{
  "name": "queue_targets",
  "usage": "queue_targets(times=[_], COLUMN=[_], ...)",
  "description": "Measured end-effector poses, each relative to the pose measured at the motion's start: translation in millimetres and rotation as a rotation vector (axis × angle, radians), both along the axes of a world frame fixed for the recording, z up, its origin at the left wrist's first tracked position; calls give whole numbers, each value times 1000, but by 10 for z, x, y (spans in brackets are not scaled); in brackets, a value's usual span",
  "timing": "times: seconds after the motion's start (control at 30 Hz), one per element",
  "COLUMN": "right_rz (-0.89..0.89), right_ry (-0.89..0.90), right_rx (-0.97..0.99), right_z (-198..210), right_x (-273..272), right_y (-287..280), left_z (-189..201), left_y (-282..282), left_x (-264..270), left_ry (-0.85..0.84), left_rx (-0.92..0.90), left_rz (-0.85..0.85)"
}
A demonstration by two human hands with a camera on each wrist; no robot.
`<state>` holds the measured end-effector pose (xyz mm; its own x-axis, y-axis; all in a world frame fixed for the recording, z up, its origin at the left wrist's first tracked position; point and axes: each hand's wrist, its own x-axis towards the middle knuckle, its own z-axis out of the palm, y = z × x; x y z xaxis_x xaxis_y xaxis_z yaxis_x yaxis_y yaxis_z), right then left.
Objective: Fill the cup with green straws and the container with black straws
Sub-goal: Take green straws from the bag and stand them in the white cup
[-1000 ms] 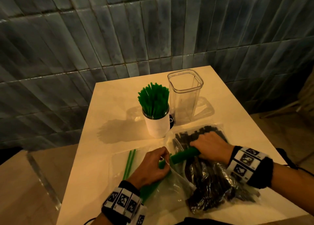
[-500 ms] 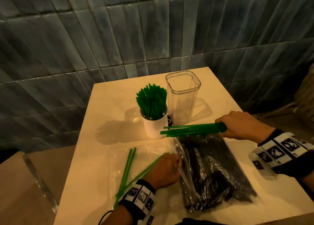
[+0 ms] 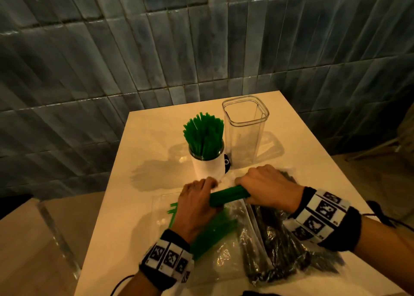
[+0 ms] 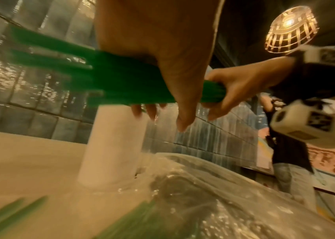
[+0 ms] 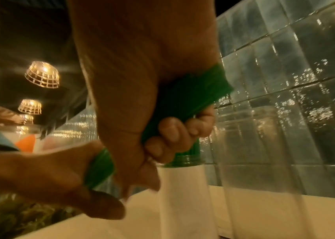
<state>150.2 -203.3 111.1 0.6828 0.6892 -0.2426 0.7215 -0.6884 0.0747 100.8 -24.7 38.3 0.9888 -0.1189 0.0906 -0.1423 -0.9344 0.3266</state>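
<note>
Both hands hold one bundle of green straws (image 3: 228,196) level, just in front of the white cup (image 3: 208,168). My left hand (image 3: 195,199) grips its left part and my right hand (image 3: 264,186) its right end. In the right wrist view my fingers (image 5: 172,132) curl round the bundle (image 5: 203,90). The cup holds several green straws (image 3: 203,136) standing upright. To its right stands the clear square container (image 3: 244,134), empty. A clear bag of black straws (image 3: 280,246) lies under my right wrist. More green straws (image 3: 212,235) lie in a clear bag under my left wrist.
The pale table (image 3: 156,143) stands against a grey tiled wall (image 3: 156,49). Its left edge (image 3: 98,217) drops to the floor, and a chair (image 3: 380,148) shows at far right. Bare tabletop lies left of the cup.
My right hand brought the green bundle back from the right to in front of the cup. My left hand left the bag and took hold of the bundle's other part.
</note>
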Motion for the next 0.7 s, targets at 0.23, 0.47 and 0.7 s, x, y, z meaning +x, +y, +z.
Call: queue_targets(times=[0.23,0.47,0.7], right_rz=[-149,-251,-409], right_ry=[282,415,880], right_rx=[533,1103,1351], right_z=[302,275,76], right_x=[115,29,15], right_y=[-19,231,335], left_z=[-82,-35,177], left_y=[239,-112,-230], left_x=[29,134,186], left_ry=[54,-85,4], left_rx=[-187,-650,-963], left_rz=[137,178,17])
